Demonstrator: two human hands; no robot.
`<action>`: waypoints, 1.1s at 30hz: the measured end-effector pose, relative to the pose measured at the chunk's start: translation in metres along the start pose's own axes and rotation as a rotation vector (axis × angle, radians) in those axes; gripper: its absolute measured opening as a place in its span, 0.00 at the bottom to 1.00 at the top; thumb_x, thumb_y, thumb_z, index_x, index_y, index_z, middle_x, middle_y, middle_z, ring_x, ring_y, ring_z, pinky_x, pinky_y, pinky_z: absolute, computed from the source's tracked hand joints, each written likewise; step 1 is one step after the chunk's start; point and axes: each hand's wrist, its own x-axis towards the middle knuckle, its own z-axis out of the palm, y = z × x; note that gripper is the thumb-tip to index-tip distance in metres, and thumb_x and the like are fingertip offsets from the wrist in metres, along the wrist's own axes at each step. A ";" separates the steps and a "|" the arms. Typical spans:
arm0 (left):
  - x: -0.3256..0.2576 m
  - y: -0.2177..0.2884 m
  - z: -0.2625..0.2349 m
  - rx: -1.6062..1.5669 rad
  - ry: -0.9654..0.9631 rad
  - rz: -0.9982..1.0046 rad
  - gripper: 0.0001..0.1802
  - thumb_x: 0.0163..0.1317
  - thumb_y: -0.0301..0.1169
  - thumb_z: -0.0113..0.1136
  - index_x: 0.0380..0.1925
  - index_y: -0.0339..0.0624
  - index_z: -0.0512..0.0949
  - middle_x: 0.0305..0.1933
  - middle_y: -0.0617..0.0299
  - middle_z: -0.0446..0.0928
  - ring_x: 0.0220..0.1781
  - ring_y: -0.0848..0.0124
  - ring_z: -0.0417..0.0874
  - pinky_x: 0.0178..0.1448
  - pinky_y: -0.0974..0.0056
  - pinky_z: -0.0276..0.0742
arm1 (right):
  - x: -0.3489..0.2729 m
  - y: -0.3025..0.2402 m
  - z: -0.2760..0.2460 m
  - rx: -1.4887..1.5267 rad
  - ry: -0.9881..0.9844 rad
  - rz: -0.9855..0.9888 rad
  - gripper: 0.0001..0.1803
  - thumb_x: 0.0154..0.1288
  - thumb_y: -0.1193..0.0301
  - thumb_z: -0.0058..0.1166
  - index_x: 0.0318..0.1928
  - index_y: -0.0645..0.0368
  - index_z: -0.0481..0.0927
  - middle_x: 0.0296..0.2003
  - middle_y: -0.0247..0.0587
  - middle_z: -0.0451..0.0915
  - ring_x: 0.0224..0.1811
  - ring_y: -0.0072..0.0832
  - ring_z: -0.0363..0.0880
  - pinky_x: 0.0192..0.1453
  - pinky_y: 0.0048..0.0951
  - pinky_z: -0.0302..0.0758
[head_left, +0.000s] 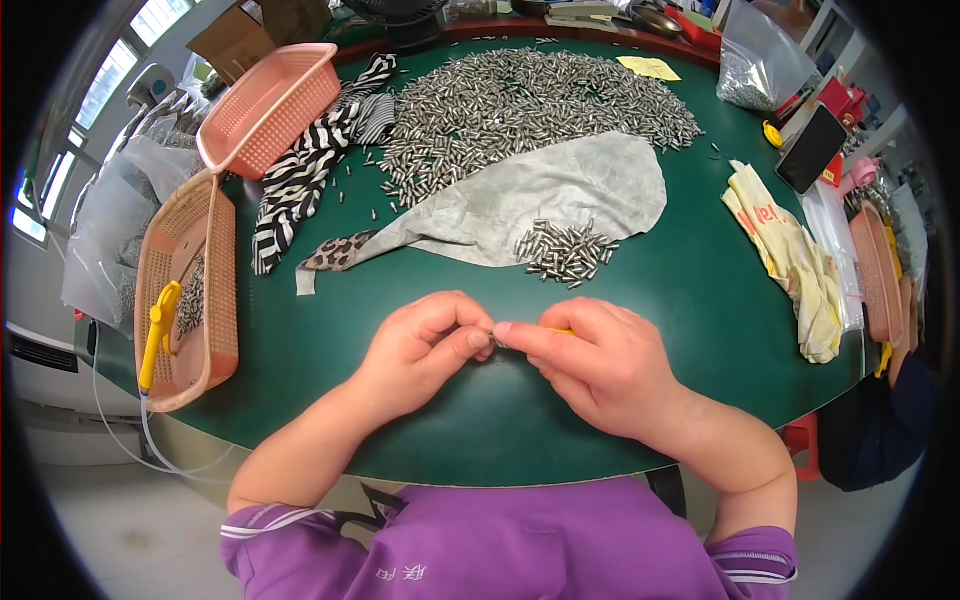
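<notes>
My left hand (425,345) is closed in a pinch, thumb against forefinger, on a small metal pin (493,340) that the fingertips mostly cover. Meeting it from the other side, my right hand (605,365) has its forefinger stretched toward the pin. Its fingers are curled round a thin yellow tool (564,331), of which only a sliver shows. Just beyond both hands, a small heap of silvery metal pins (566,250) lies partly on a grey-white cloth (560,185). A much larger pile of similar pins (530,100) spreads behind the cloth.
Green tabletop (300,340) lies under everything. At left are a pink basket (222,300) holding a yellow air gun (160,325), another pink basket (270,105), and a zebra-striped cloth (300,185). At right lie pale gloves (785,260) and a dark phone (812,148).
</notes>
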 end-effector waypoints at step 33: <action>-0.001 -0.001 0.000 -0.059 -0.022 -0.019 0.05 0.72 0.27 0.57 0.38 0.37 0.79 0.35 0.64 0.78 0.38 0.76 0.81 0.45 0.69 0.79 | 0.000 0.001 0.000 0.038 0.016 -0.004 0.24 0.55 0.76 0.62 0.55 0.46 0.83 0.32 0.30 0.77 0.32 0.28 0.79 0.32 0.31 0.77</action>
